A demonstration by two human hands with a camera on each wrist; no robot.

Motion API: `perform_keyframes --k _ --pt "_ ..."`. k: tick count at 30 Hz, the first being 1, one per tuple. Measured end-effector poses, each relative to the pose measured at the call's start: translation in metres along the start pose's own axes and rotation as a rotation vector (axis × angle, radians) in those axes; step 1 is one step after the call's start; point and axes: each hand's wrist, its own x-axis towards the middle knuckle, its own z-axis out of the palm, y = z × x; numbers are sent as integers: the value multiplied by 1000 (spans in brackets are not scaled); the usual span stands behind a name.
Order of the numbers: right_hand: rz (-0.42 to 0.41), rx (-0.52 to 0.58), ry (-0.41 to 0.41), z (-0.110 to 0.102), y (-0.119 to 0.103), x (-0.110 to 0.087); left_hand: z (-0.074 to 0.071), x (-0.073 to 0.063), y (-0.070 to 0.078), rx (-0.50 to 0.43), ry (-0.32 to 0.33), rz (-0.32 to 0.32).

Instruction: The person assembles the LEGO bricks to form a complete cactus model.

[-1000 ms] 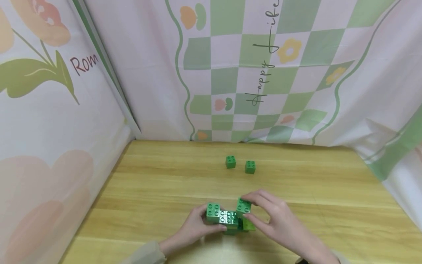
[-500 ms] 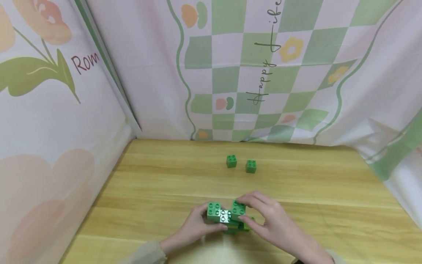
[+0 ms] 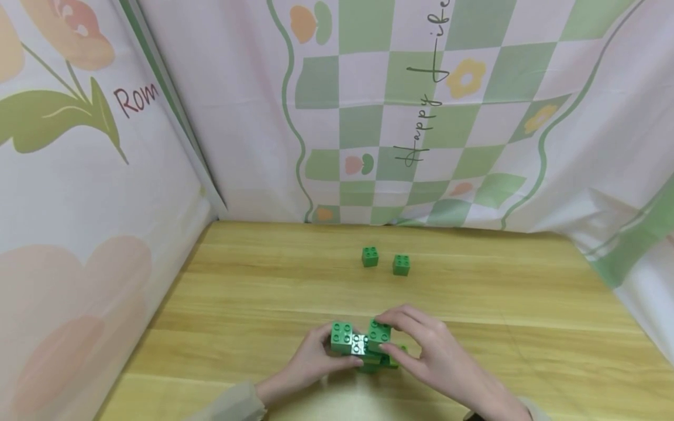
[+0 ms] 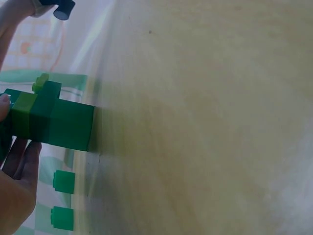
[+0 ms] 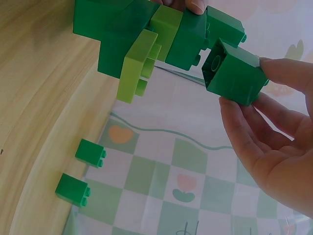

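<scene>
A stack of dark and lime green toy building bricks (image 5: 184, 41) is held by my left hand (image 3: 308, 363), its thumb along the near side. One square brick (image 3: 341, 340) tops the stack's left end, beside shiny bare studs (image 3: 359, 344). My right hand (image 3: 439, 354) pinches another square green brick (image 5: 237, 73) between thumb and fingers. In the right wrist view its hollow underside faces the stack's studs, with a small gap between them. A thin lime brick (image 5: 134, 68) juts from the stack's lower right side.
Two loose square green bricks (image 3: 370, 257) (image 3: 401, 265) stand farther back on the wooden table (image 3: 263, 275). Patterned cloth (image 3: 363, 128) hangs behind the table, and a flowered cloth wall (image 3: 105, 199) stands on the left.
My right hand has carried its brick left, from above the lime piece to over the stack's studs, and has slowed there. The left hand keeps its hold nearly in place.
</scene>
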Motion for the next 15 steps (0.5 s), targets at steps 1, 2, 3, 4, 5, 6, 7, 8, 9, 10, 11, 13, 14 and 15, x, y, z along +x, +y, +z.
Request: perform_keyframes --k 1,2,3,4,5,6,7,8,9,10,11,13,14,15 --pt "-1 -1 1 0 0 0 0 0 0 0 0 0" --pt "-2 -2 3 0 0 0 0 0 0 2 0 0" --pt "-3 -3 6 0 0 -1 0 0 0 4 0 0" --pt "-3 -5 7 0 0 -1 1 0 0 6 0 -3" --pt "-1 -6 8 -1 0 -1 1 0 0 8 1 -5" --pt "1 -8 10 -1 0 -2 1 0 0 9 2 -7" --pt "6 -9 10 -2 0 -2 1 0 0 9 2 -8" --pt "11 -9 10 -2 0 -3 1 0 0 10 2 -9" --pt "17 -10 10 -3 0 -3 1 0 0 9 2 -13" --pt "21 -11 11 -4 0 -4 1 0 0 8 3 -18" --pt "22 -12 14 -4 0 -5 1 0 0 8 3 -19" --pt "21 -17 22 -5 0 -6 0 0 1 6 1 -29" --pt "21 -21 23 -6 1 -6 0 0 1 4 0 -34" --pt "20 -26 26 -6 1 -7 1 0 1 2 -2 -39"
